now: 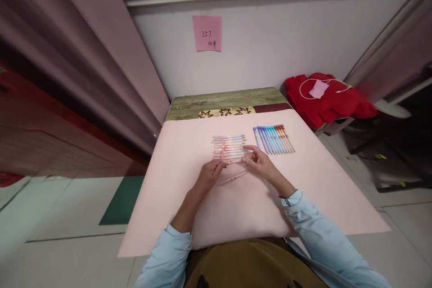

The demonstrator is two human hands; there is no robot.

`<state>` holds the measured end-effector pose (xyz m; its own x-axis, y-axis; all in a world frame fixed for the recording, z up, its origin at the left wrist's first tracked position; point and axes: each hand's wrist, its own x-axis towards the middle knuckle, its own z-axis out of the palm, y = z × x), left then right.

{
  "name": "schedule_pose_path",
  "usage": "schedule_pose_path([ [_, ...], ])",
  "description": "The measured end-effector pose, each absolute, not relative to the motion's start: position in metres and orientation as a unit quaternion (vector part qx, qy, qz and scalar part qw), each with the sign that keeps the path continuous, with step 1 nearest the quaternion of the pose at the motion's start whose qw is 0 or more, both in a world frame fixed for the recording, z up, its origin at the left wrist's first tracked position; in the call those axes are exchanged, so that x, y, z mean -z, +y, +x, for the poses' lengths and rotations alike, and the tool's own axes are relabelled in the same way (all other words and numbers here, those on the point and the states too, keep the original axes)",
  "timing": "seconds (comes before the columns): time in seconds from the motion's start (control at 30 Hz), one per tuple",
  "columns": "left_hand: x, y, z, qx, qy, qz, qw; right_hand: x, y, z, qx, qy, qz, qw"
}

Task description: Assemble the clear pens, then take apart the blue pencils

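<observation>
Presently, I cannot make out the ends of the front pen (233, 161); fingertips cover them. The right hand (261, 164) also hides the right end of the slanted pen (232, 178). The front pen's long axis runs left to right, at the near edge of the pale pen row (228, 145); the slanted pen's left end points nearer. The left hand (208, 176) pinches the front pen; the right index finger extends left, its grip unclear. Both forearms angle inward.
</observation>
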<state>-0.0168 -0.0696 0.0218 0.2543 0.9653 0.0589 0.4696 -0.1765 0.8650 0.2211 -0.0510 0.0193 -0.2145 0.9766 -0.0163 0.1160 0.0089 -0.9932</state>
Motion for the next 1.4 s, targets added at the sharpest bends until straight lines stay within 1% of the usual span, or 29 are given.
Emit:
schedule_pose_path([
  [0.07, -0.02, -0.07, -0.015, -0.329, 0.503, 0.702, 0.382, -0.015, -0.05, 0.222, -0.498, -0.595, -0.504, 0.378],
  [0.13, -0.019, -0.07, -0.015, -0.333, 0.492, 0.705, 0.388, -0.011, -0.049, 0.222, -0.495, -0.601, -0.513, 0.362],
  [0.27, -0.017, -0.072, -0.018, -0.336, 0.498, 0.7, 0.385, -0.006, -0.051, 0.222, -0.54, -0.575, -0.469, 0.396],
  [0.37, -0.016, -0.072, -0.02, -0.331, 0.505, 0.704, 0.375, -0.006, -0.052, 0.222, -0.524, -0.587, -0.461, 0.41],
  [0.47, -0.017, -0.071, -0.019, -0.329, 0.5, 0.712, 0.368, -0.008, -0.052, 0.225, -0.49, -0.606, -0.518, 0.352],
  [0.53, -0.017, -0.071, -0.019, -0.33, 0.493, 0.717, 0.367, -0.008, -0.051, 0.225, -0.495, -0.604, -0.541, 0.311],
  [0.57, -0.017, -0.071, -0.019, -0.33, 0.49, 0.718, 0.367, -0.007, -0.051, 0.226, -0.503, -0.599, -0.541, 0.309],
  [0.7, -0.013, -0.073, -0.02, -0.332, 0.488, 0.721, 0.363, 0.002, -0.051, 0.226, -0.533, -0.574, -0.508, 0.359],
  [0.83, -0.008, -0.076, -0.021, -0.317, 0.499, 0.724, 0.355, 0.009, -0.052, 0.227, -0.541, -0.573, -0.489, 0.374],
  [1.0, -0.008, -0.074, -0.023, -0.304, 0.503, 0.735, 0.338, 0.006, -0.053, 0.229, -0.529, -0.572, -0.482, 0.401],
  [1.07, -0.009, -0.074, -0.024, -0.302, 0.501, 0.746, 0.318, 0.004, -0.053, 0.231, -0.506, -0.582, -0.506, 0.387],
  [1.13, -0.009, -0.074, -0.025, -0.298, 0.504, 0.761, 0.28, 0.004, -0.054, 0.233, -0.449, -0.608, -0.544, 0.363],
  [1.27, -0.005, -0.076, -0.023, -0.267, 0.518, 0.797, 0.16, 0.004, -0.055, 0.235, -0.324, -0.656, -0.595, 0.332],
  [1.4, -0.001, -0.077, -0.019, -0.248, 0.524, 0.813, 0.058, 0.001, -0.057, 0.233, -0.264, -0.675, -0.61, 0.32],
])
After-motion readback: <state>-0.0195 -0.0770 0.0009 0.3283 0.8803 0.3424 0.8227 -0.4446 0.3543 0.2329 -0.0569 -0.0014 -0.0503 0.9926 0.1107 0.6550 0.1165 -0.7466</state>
